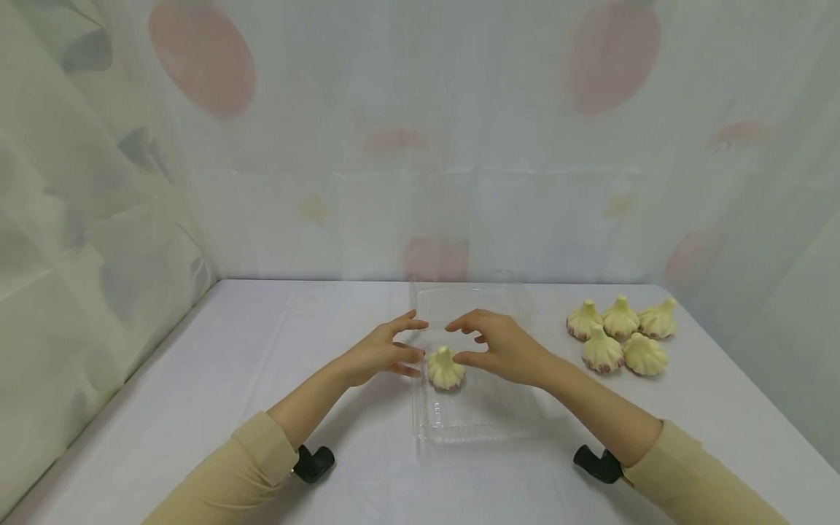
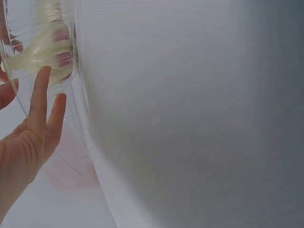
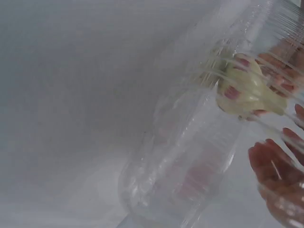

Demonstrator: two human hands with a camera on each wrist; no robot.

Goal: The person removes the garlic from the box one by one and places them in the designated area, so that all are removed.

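Bun (image 1: 445,368) | sits alone inside clear tray (image 1: 459,426) mid-tabletop (image 1: 216,350) | left hand (image 1: 380,351) and right hand (image 1: 502,346) flank it, fingers loosely spread, gripping nothing | five more buns (image 1: 620,335) heaped right of tray

You're in a makeshift recording booth, not a real kitchen: a plain white table (image 1: 262,350) boxed in by printed curtains (image 1: 420,131), with toy garlic bulbs (image 1: 620,335) and a clear plastic tray (image 1: 472,430) as props.
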